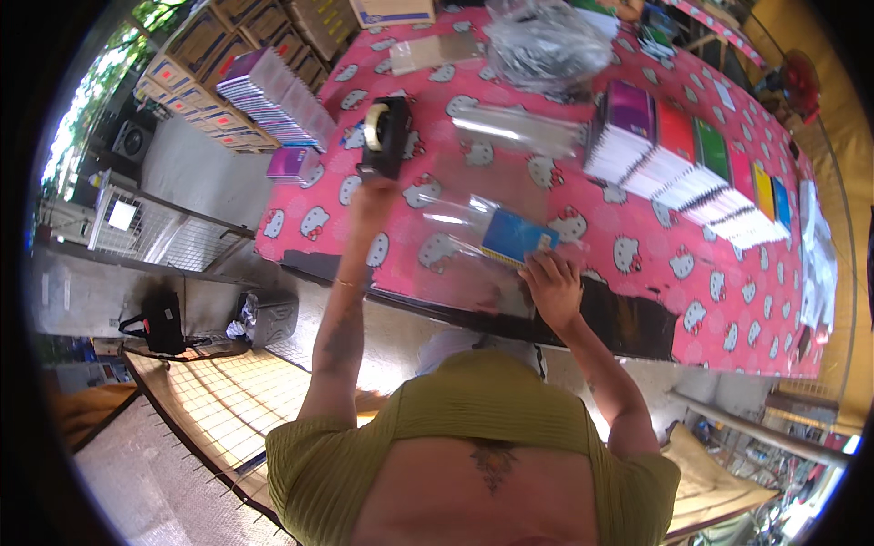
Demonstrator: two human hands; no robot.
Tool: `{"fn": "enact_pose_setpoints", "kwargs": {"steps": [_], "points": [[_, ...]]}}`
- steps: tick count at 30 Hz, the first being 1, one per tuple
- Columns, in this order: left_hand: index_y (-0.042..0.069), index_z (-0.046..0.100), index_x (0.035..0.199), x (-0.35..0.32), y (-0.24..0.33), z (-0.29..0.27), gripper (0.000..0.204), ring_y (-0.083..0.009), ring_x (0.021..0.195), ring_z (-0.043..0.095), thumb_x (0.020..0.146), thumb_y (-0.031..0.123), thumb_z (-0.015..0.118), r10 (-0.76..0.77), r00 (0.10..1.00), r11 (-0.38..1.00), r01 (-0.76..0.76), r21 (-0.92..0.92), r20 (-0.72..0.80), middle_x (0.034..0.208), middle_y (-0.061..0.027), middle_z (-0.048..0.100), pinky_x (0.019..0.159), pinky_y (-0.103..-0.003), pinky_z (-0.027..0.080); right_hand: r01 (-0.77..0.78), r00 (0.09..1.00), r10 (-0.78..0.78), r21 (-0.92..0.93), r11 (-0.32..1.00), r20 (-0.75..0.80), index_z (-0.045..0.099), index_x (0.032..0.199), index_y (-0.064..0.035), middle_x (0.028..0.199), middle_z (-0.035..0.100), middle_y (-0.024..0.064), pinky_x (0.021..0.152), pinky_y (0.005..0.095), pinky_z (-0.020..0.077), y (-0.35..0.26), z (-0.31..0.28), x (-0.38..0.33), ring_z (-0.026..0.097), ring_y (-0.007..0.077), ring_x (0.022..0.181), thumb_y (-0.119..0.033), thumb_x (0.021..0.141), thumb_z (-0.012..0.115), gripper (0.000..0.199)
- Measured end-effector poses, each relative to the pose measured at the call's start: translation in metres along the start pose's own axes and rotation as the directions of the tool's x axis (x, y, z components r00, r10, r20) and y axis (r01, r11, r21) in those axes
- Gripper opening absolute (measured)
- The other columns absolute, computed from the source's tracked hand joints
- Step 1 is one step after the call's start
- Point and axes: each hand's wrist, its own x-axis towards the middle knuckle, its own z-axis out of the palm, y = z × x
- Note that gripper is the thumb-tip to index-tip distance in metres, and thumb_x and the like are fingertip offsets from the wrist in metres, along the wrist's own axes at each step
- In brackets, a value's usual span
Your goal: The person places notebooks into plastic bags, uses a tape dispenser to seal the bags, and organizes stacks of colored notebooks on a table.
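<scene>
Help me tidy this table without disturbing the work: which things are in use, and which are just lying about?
In use:
left hand on the tape dispenser
right hand on the blue notebook in a clear sleeve

Lying about:
notebook row
notebook stack
plastic bag bundle
cardboard boxes

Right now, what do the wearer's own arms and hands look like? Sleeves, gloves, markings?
Both arms are bare below short olive-green ribbed sleeves. No gloves on the left hand or the right hand. A thin bracelet circles the left wrist, and a dark tattoo marks the left forearm.
</scene>
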Motion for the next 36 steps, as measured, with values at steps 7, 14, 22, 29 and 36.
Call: {"fn": "enact_pose_setpoints", "kwargs": {"steps": [7, 14, 22, 29, 36], "points": [[0.000, 0.074, 0.086, -0.060, 0.173, 0.123, 0.033, -0.0289, 0.078, 0.072, 0.086, 0.033, 0.071, -0.168, 0.908, 0.985, 0.139, 0.102, 0.384, 0.079, -0.0151, 0.073, 0.071, -0.040, 0.055, 0.043, 0.998, -0.039, 0.063, 0.997, -0.053, 0.068, 0.101, -0.0137, 0.105, 0.063, -0.0023, 0.085, 0.0397, 0.0436, 0.008, 0.005, -0.001, 0.062, 0.0189, 0.105, -0.026, 0.074, 0.077, 0.031], [0.001, 0.073, 0.083, -0.055, 0.186, 0.107, 0.049, -0.0408, 0.084, 0.070, 0.085, 0.050, 0.069, -0.214, 0.842, 0.893, -0.036, 0.448, 0.495, 0.081, -0.0217, 0.071, 0.076, -0.050, 0.052, -0.049, 0.998, 0.045, 0.102, 0.994, 0.044, 0.067, 0.113, -0.0148, 0.102, 0.061, -0.0011, 0.087, 0.0419, 0.0412, 0.008, -0.005, 0.003, 0.059, 0.0217, 0.106, -0.032, 0.079, 0.075, 0.039], [0.007, 0.066, 0.104, -0.100, 0.165, 0.110, 0.043, -0.0359, 0.083, 0.068, 0.080, 0.040, 0.077, 0.439, 0.860, 0.787, -0.508, 0.351, 0.260, 0.088, -0.0203, 0.067, 0.077, -0.049, 0.050, -0.168, 0.962, 0.121, 0.184, 0.968, 0.243, 0.066, 0.126, -0.0183, 0.104, 0.064, 0.0063, 0.089, 0.0452, 0.0417, 0.046, 0.002, 0.035, 0.060, 0.0266, 0.104, -0.042, 0.091, 0.064, 0.043], [0.004, 0.059, 0.124, -0.096, 0.155, 0.106, 0.033, -0.0376, 0.092, 0.067, 0.091, 0.006, 0.061, 0.392, 0.910, 0.883, -0.413, -0.222, -0.132, 0.107, -0.0213, 0.067, 0.074, -0.048, 0.052, -0.848, 0.512, 0.068, 0.491, 0.198, 0.857, 0.063, 0.122, 0.0033, 0.103, 0.072, 0.0147, 0.090, 0.0404, 0.0508, 0.117, -0.019, 0.097, 0.070, 0.0262, 0.093, -0.061, 0.100, 0.039, 0.072], [0.005, 0.058, 0.125, -0.075, 0.096, 0.117, 0.033, -0.0332, 0.074, 0.067, 0.092, 0.007, 0.059, 0.039, 0.998, 0.988, -0.031, -0.149, 0.053, 0.086, -0.0211, 0.067, 0.065, -0.044, 0.051, -0.538, 0.839, 0.309, 0.770, 0.343, 0.449, 0.065, 0.121, -0.0056, 0.124, 0.064, 0.0156, 0.102, 0.0436, 0.0459, 0.079, -0.033, 0.068, 0.061, 0.0300, 0.118, -0.050, 0.098, 0.055, 0.051]]}}
